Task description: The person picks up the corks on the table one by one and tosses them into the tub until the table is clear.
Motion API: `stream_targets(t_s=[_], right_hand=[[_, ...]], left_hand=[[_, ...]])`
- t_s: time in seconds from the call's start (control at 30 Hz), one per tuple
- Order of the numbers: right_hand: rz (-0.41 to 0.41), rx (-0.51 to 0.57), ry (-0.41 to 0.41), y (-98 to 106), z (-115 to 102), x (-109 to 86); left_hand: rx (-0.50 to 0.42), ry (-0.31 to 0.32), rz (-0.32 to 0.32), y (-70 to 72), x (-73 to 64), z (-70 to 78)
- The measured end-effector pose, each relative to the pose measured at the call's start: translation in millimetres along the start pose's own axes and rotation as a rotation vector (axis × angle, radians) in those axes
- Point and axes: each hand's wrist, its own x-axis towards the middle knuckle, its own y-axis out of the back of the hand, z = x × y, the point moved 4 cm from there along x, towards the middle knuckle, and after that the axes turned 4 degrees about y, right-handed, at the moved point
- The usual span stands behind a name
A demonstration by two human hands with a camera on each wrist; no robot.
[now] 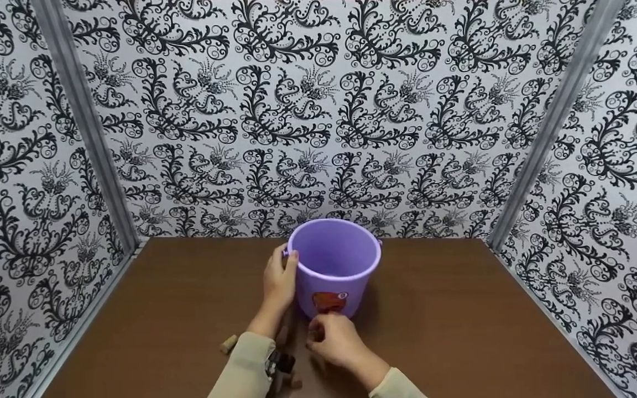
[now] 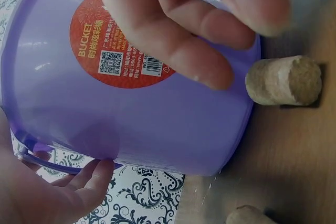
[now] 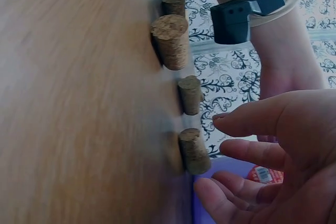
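Observation:
A purple bucket with a red label stands upright on the table. My left hand grips its left side near the rim, by the handle mount; in the left wrist view, the fingers of that hand are at the handle. Low in front of the bucket, my right hand has its fingers loosely bent and apart. A cork lies by the bucket's base, close to those fingertips. From the right wrist view, this cork sits just beyond my right hand, with nothing held.
Several more corks are on the brown table. One cork lies left of my left forearm, and another is near the front. Patterned walls enclose the table at the back and sides.

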Motion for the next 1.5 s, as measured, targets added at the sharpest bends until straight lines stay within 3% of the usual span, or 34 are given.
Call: stream_targets(t_s=[0.23, 0.6, 0.87, 1.1, 1.3, 1.5], right_hand=[[0.022, -0.05, 0.026, -1, 0, -1.3], [-0.093, -0.061, 0.023, -7, 0, 0.1], [-0.086, -0.092, 0.066, -10, -1, 3.5], [-0.096, -0.075, 0.029, -10, 0, 4.3], [-0.08, -0.1, 0.036, -11, 0, 6.0], [-0.126, -0.075, 0.009, -16, 2, 4.7]], left_hand=[[-0.015, -0.005, -0.01, -4.1, -1.1, 3.3], [0.008, 0.005, -0.014, -6.3, -2.6, 2.0], [-0.004, -0.015, -0.001, -3.3, -0.2, 5.4], [-0.002, 0.0, -0.002, -1.4, 0.4, 5.7], [0.011, -0.028, 0.011, -0.9, 2.5, 3.7], [0.019, -0.018, 0.014, -0.1, 1.5, -3.6]])
